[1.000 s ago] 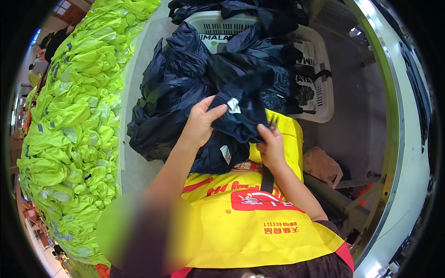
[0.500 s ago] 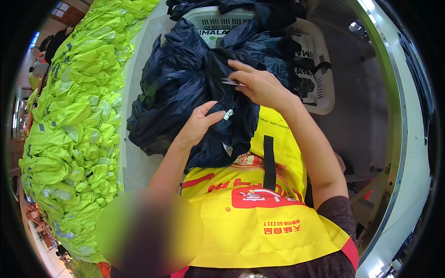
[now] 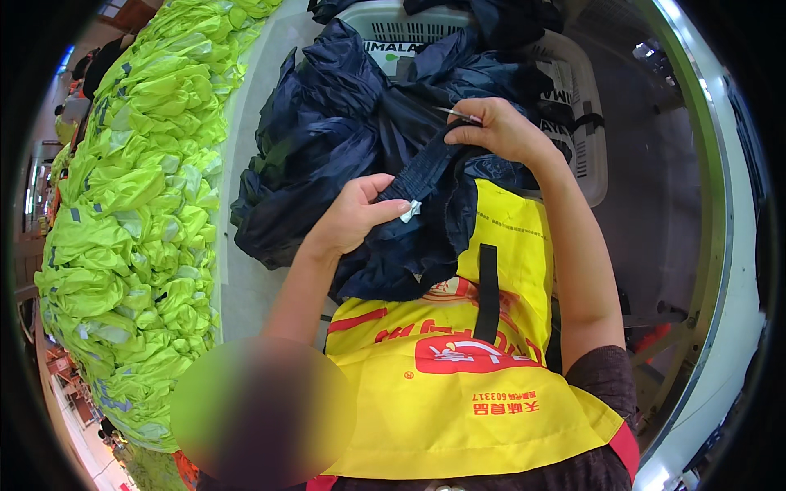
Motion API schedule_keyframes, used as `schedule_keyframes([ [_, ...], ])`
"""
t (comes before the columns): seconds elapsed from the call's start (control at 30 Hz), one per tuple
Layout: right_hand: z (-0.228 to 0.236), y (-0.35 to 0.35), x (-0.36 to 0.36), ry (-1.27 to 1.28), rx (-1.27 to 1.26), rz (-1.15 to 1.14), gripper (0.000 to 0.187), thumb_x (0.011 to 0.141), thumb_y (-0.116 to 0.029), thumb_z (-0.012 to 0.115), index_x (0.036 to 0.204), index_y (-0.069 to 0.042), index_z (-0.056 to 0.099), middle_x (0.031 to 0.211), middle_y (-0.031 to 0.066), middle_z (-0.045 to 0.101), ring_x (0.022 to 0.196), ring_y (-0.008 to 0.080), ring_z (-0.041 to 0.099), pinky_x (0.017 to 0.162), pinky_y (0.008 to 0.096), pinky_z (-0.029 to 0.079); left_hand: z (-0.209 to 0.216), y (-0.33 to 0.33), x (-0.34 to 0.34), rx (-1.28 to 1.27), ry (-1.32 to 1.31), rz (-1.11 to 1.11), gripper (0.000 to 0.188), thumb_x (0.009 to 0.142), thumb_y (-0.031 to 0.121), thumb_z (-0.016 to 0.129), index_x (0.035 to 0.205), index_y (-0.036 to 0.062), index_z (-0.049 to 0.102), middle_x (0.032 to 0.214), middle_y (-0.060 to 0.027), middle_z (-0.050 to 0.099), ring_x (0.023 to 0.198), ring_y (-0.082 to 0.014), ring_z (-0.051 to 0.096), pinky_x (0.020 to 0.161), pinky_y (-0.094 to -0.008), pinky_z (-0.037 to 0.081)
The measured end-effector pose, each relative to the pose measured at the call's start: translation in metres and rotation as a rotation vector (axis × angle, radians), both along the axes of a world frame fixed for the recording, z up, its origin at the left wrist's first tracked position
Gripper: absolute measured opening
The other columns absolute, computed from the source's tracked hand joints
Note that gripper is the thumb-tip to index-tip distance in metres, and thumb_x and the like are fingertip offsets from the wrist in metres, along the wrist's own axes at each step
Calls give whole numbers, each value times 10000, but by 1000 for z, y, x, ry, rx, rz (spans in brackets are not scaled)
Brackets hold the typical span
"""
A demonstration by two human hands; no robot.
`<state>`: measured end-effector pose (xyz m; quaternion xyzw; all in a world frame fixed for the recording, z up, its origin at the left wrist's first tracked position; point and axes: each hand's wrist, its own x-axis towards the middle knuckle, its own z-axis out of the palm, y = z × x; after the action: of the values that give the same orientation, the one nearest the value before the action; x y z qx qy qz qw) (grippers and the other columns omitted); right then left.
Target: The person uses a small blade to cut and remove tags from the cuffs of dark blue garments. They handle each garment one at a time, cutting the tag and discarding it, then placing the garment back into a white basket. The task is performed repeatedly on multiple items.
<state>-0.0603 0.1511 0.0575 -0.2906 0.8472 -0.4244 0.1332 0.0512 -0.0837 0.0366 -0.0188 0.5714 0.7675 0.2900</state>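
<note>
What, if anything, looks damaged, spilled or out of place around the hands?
Nothing stands out. The ribbed navy band runs from the left hand toward the right hand, which holds a thin metal tool; the heaped navy garments look merely rumpled.

Inverted red and white characters point(image 3: 449, 350) and red digits point(image 3: 491, 412) are printed on the yellow apron point(image 3: 393, 446); black capitals point(image 3: 391, 47) are borne by white packaging point(image 3: 372, 59); the dark garment point(image 3: 422, 172)'s white label point(image 3: 411, 213) cannot be read.
</note>
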Motion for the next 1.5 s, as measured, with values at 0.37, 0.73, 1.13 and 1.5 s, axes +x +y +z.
schedule_keyframes([
  [0.37,-6,-7,1,-217,-109,60,278,751,-261,733,864,-27,634,638,25,523,596,124,469,556,252,361,7,7,-9,-43,-50,-33,195,809,72,647,980,-15,615,856,-15,637,727,-53,581,673,-192,474],
  [0.73,12,-17,-6,-118,-47,187,177,787,-188,705,827,-40,617,651,6,533,614,87,472,579,228,383,4,20,-28,-298,166,-182,112,799,51,653,894,-4,634,768,36,581,702,-33,517,625,-199,428],
  [1.13,-38,-30,3,-752,-617,-104,194,783,-227,709,854,-92,589,584,-72,433,452,29,343,411,180,239,11,32,-30,-697,929,70,165,728,70,715,870,17,649,986,-38,551,1036,-198,454,872,-276,354],
  [1.5,-41,-5,38,-706,-1035,-220,330,822,-129,641,1128,-19,584,762,-40,571,573,5,463,502,141,337,-6,38,-47,-401,725,207,158,750,83,714,832,-8,615,824,-64,556,785,-184,522,692,-278,423],
])
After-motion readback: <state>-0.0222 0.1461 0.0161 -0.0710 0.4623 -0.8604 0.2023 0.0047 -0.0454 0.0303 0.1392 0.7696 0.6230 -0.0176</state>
